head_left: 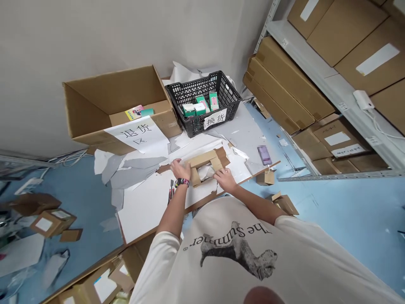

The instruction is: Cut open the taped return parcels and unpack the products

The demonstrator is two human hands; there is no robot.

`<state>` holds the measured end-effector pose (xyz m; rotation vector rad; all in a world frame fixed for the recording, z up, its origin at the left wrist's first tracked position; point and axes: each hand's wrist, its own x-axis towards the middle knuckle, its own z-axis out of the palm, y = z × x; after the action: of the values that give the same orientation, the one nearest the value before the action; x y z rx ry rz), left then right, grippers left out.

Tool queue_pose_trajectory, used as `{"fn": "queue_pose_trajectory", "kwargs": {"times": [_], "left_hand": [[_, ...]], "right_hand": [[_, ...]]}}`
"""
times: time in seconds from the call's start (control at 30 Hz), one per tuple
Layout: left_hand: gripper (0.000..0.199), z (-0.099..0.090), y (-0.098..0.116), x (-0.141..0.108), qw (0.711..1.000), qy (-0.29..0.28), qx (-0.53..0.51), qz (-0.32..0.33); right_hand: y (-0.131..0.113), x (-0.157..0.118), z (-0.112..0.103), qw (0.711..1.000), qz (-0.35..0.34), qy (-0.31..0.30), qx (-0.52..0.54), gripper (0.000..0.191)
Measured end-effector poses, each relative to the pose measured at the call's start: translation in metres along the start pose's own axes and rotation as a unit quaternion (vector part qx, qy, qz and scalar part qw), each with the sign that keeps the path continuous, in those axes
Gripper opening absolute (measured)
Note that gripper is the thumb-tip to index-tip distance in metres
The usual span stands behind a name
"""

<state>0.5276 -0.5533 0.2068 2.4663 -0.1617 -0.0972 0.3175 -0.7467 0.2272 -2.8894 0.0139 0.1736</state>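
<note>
A small opened cardboard box [202,159] lies on the white-topped table [145,219] in front of me. Its flaps are spread, and crumpled whitish material [205,172] shows inside. At the box's left end, my left hand [181,169] is closed on the cardboard edge, a beaded band round its wrist. My right hand [225,180] grips the flap at the near right corner; its fingertips are partly hidden. Dark-and-red pen-like tools [171,192] lie just left of my left wrist.
Behind stand a large open carton [110,95] with a paper sign and a black plastic basket [196,122] holding several green-and-white boxes. Torn grey wrapping [139,169] covers the table's left part. A purple phone-like item [264,155] lies right. Shelves [319,71] with cartons rise at right.
</note>
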Motion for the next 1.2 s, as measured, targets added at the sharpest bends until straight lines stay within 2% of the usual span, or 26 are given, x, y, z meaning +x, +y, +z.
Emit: {"fn": "queue_pose_trajectory", "kwargs": {"times": [0.03,0.07,0.17,0.23,0.3,0.4,0.47,0.57,0.7,0.83,0.97,1.1,1.2], "left_hand": [[0.026,-0.001,0.001,-0.007,0.998,0.021,-0.001,0.052],[0.023,-0.003,0.001,-0.015,0.993,0.007,-0.001,0.118],[0.026,-0.009,-0.004,-0.038,0.942,-0.144,0.015,0.304],[0.026,-0.01,-0.008,-0.048,0.909,-0.211,0.03,0.357],[0.027,-0.007,-0.011,-0.053,0.9,-0.242,0.032,0.362],[0.027,0.001,-0.01,-0.053,0.9,-0.283,0.042,0.329],[0.025,0.006,-0.005,-0.053,0.904,-0.299,0.054,0.301],[0.027,0.012,0.003,-0.057,0.921,-0.285,0.047,0.26],[0.035,0.013,0.007,-0.059,0.93,-0.269,0.047,0.245],[0.034,0.008,-0.003,-0.049,0.92,-0.273,0.065,0.273],[0.034,0.009,-0.016,-0.034,0.9,-0.275,0.085,0.327],[0.025,0.018,-0.022,-0.027,0.887,-0.287,0.088,0.351],[0.026,0.023,-0.023,-0.025,0.882,-0.285,0.103,0.362]], "right_hand": [[0.002,-0.006,0.0,1.0,-0.023,-0.012,0.014,0.033],[0.005,-0.013,0.0,0.998,-0.044,-0.022,0.036,0.031],[0.013,-0.024,0.0,0.986,-0.084,-0.027,0.145,0.029],[0.019,-0.02,0.0,0.973,-0.071,-0.004,0.22,0.034],[0.024,-0.007,-0.002,0.965,-0.031,0.004,0.26,0.038],[0.033,0.022,-0.007,0.975,0.003,-0.058,0.214,0.036],[0.038,0.039,-0.011,0.985,-0.034,-0.107,0.128,0.038],[0.042,0.054,-0.014,0.982,-0.13,-0.137,0.026,0.037],[0.04,0.058,-0.013,0.979,-0.164,-0.121,0.006,0.037],[0.039,0.054,-0.014,0.98,-0.171,-0.067,0.081,0.038],[0.055,0.046,-0.02,0.989,-0.116,-0.029,0.091,0.042],[0.077,0.043,-0.026,0.998,-0.015,-0.052,0.01,0.037],[0.079,0.046,-0.024,0.998,-0.005,-0.067,0.01,0.034]]}}
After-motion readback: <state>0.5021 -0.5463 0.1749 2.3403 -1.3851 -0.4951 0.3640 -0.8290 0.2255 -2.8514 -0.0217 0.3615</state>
